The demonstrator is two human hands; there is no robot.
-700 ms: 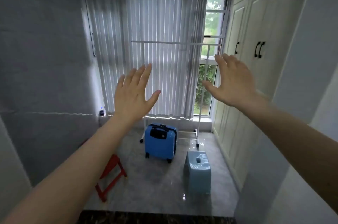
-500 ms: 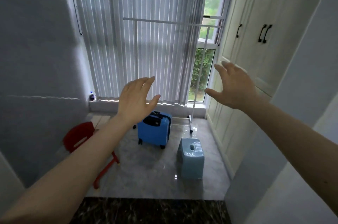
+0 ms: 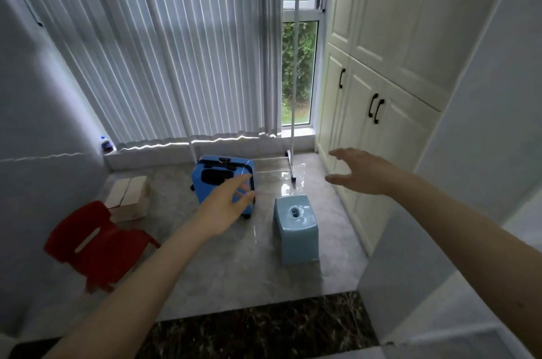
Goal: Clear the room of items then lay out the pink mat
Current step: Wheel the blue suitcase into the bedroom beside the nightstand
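**Room's still full, no mat anywhere in sight**

Grey marble floor [image 3: 223, 264] by the blinds is still cluttered: glossy blue hard-shell suitcase [image 3: 218, 176] at 12 o'clock, pale blue plastic stool [image 3: 296, 226] at 1, red plastic chair [image 3: 91, 241] at 9, cardboard box [image 3: 129, 197] at 10, white metal clothes rack [image 3: 294, 65] behind. Left hand [image 3: 227, 203] and right hand [image 3: 360, 172] both hover spread wide, gripping nothing. I can't see the pink mat. I'd start with the stool since it's closest, lift it by the top handhole, and save the rack for last.
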